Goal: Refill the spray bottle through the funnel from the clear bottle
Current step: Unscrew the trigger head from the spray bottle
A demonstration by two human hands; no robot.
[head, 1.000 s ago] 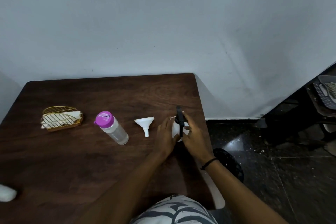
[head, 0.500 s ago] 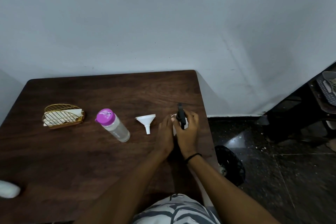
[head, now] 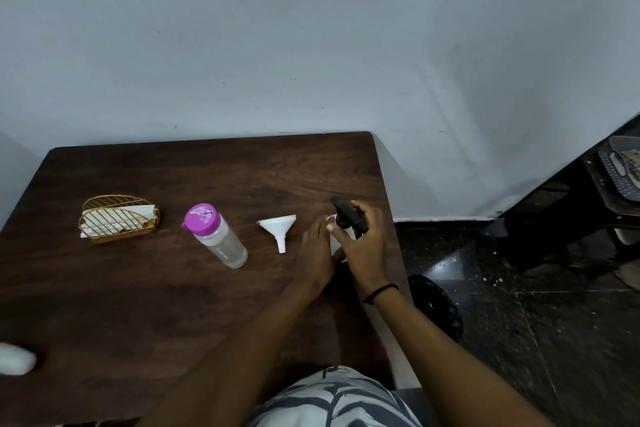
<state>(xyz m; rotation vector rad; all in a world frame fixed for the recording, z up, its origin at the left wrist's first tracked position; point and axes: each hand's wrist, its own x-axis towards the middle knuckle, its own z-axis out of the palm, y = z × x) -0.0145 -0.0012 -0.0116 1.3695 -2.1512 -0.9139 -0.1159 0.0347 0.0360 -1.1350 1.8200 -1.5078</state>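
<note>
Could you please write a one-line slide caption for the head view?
Both hands on the spray bottle, right hand gripping its black head, funnel and clear bottle waiting.
</note>
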